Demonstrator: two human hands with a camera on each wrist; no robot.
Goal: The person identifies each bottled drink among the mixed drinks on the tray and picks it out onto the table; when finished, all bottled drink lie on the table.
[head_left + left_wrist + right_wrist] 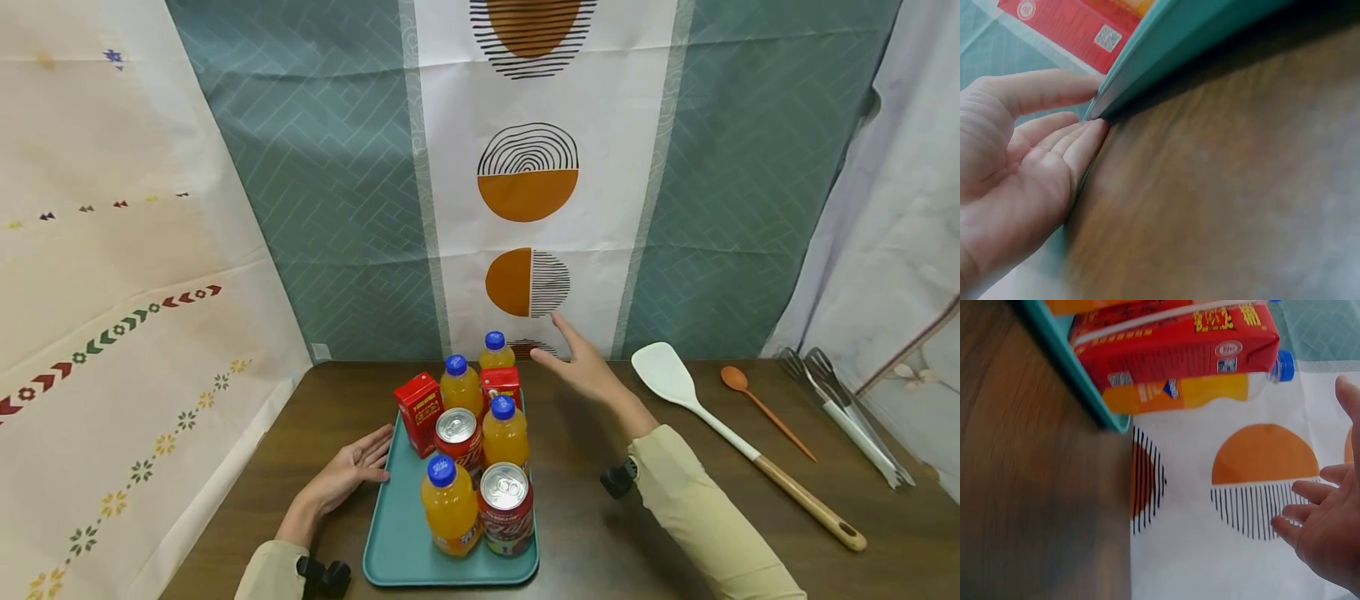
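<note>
A teal tray (401, 533) on the table carries several orange juice bottles (453, 504) with blue caps, two soda cans (506, 508) and two red drink cartons (420, 408). At the tray's left edge, my left hand (347, 473) touches the rim with its fingers extended, thumb nearer me. The left wrist view shows these fingertips (1094, 128) against the tray's rim, beside a red carton (1079, 31). My right hand (588, 371) is raised right of the rear bottles, fingers spread and holding nothing. In the right wrist view it is apart from the carton (1179, 347).
On the right of the table lie a white spatula (667, 375) with a wooden handle, a small orange spoon (735, 379) and metal tongs (847, 417) with dark fork-like tips. A patterned cloth (360, 208) hangs along the table's back edge.
</note>
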